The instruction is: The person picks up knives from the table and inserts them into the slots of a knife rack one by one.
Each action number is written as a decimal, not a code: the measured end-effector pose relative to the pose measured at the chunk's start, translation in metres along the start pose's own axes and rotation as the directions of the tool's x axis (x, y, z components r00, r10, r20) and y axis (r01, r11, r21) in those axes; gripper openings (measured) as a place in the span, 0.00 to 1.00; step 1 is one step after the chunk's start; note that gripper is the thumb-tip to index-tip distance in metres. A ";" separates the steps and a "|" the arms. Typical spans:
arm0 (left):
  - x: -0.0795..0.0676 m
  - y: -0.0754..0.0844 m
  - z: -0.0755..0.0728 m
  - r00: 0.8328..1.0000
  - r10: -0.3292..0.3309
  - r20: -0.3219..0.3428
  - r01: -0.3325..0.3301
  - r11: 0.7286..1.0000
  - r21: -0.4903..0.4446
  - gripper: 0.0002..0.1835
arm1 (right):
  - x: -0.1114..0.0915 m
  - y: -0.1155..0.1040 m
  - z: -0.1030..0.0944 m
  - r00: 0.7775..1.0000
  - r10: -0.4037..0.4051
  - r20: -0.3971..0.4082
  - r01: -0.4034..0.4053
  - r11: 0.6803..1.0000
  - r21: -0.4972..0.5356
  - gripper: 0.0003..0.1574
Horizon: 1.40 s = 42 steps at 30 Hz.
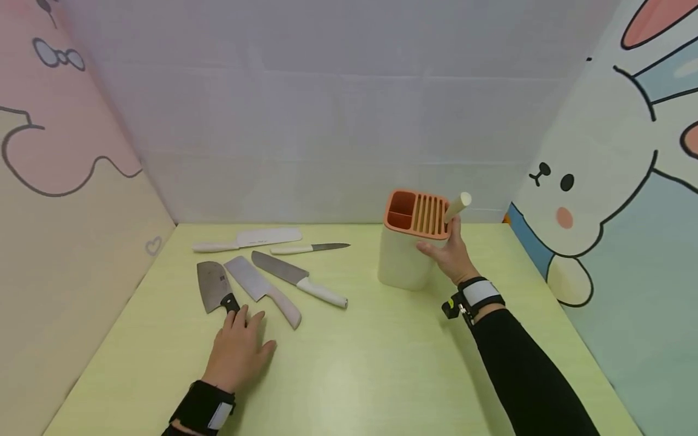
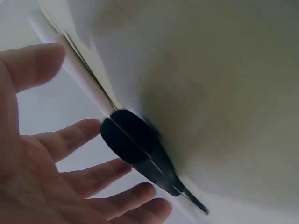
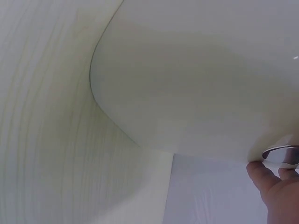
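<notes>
Knife holder (image 1: 406, 263) right of centre, set in from the table's (image 1: 349, 375) far edge; broad tabletop between it and knives (image 1: 280, 266) at left. Five knives lying, one pale handle (image 1: 458, 207) in holder. Right hand (image 1: 451, 257) grips holder's right side; left hand (image 1: 234, 354), fingers loosely spread, at black-handled knife (image 1: 214, 284).

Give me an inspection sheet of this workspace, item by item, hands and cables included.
Surface: pale yellow-green tabletop.
Knives: black-handled metal cleaver, pale-pink-handled metal cleaver, white-handled rectangular cleaver, small white-handled knife and larger white-handled knife, all toward the left.
Holder: upright cream block with orange slotted top; a cream cylindrical handle projects at its right end.
Clutter: nothing seen.
Left hand: fingers extended at the black handle; grip not evident.
Right hand: grips the block's right side.
Cables: nothing seen.
Surroundings: grey-white back wall; cartoon-decorated side walls.
</notes>
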<state>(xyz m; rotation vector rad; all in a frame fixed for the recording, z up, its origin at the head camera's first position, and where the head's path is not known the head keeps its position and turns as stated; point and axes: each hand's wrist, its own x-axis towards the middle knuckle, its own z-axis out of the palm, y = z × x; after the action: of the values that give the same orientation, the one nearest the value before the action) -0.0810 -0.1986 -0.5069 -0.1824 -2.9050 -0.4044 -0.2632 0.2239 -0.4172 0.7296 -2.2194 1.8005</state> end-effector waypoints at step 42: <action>-0.041 0.013 -0.020 0.970 -0.093 0.225 0.119 0.988 -0.102 0.26 | -0.002 -0.004 -0.002 0.999 0.042 -0.001 -0.042 0.998 -0.042 0.60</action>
<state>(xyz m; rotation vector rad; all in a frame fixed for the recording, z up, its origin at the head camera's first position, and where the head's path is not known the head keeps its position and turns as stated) -0.0351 -0.1958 -0.4936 -0.0940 -3.1197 -0.6068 -0.2598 0.2254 -0.4137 0.6801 -2.2816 1.7668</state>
